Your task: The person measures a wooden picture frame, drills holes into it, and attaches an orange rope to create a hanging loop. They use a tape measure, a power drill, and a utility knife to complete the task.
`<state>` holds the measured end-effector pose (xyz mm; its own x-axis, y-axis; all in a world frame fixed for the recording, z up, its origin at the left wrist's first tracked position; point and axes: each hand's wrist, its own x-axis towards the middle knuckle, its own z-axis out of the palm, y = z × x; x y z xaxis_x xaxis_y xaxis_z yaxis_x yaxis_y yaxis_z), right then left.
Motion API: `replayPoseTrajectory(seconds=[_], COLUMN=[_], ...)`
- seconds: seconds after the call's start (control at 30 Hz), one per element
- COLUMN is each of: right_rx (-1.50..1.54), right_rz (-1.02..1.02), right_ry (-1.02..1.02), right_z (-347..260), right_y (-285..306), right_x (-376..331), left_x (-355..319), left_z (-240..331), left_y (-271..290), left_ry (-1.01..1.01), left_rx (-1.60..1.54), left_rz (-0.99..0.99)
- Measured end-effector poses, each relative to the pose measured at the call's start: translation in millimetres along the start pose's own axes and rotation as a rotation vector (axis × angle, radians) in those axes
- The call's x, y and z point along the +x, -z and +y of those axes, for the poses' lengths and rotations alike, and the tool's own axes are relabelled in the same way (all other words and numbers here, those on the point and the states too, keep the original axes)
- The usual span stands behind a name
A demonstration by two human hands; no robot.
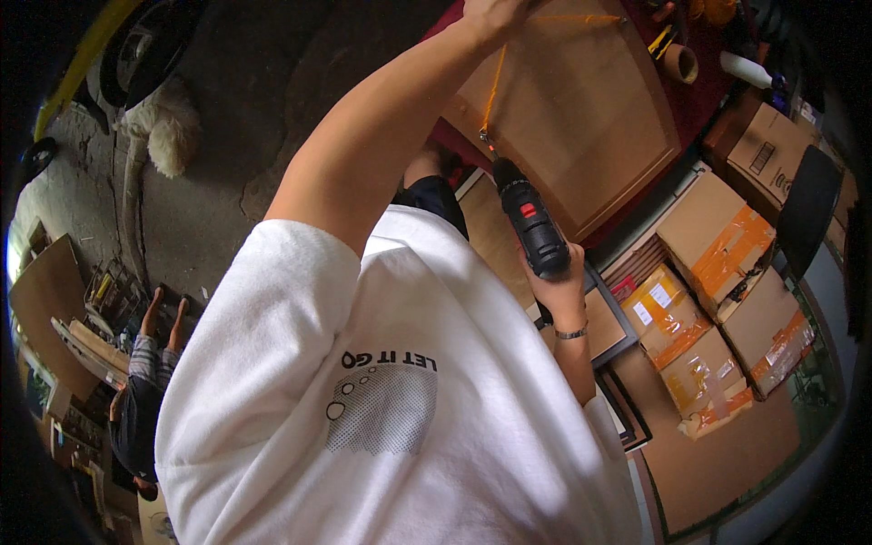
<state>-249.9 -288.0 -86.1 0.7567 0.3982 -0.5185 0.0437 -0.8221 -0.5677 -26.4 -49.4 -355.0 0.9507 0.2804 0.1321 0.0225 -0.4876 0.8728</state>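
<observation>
My right hand (pixel 559 283) is closed around the handle of a black cordless drill (pixel 530 218) with a red patch on its body. The drill's tip meets or nearly meets a small metal ring (pixel 484 135) near the edge of a brown framed panel (pixel 581 118). An orange cord (pixel 494 88) runs from that ring up past my left hand (pixel 495 11), then across to the panel's far side. My left hand is over the panel's far edge, close to the cord. The picture's upper border cuts off its fingers, so its grip is hidden.
The panel lies on a dark red surface (pixel 695 113). A tape roll (pixel 680 64) and a white bottle (pixel 745 69) are at the far right. Taped cardboard boxes (pixel 718 236) stack on the right. At the lower left another person (pixel 138 418) stands among boards. A fluffy cream thing (pixel 168 127) is at left.
</observation>
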Motion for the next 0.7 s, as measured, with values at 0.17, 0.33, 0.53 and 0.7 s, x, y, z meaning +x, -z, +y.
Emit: replayPoseTrajectory(seconds=[0.17, 0.33, 0.53, 0.7], right_rx=[0.061, 0.007, -0.026, -0.044], right_rz=[0.029, 0.02, 0.034, 0.008], right_ry=[-0.019, -0.002, -0.023, 0.008], right_z=[8, 8, 7, 7], right_y=[-4, -2, -1, 2], right_x=[0, 0, -3, 0], left_x=[-1, 2, 2, 3], left_z=[-9, -9, 3, 7], left_y=[-9, -11, 1, 3], left_ry=[0.08, -0.025, -0.01, 0.146], left_rx=[-0.037, 0.157, 0.073, -0.035], left_rz=[-0.009, -0.001, -0.074, -0.1])
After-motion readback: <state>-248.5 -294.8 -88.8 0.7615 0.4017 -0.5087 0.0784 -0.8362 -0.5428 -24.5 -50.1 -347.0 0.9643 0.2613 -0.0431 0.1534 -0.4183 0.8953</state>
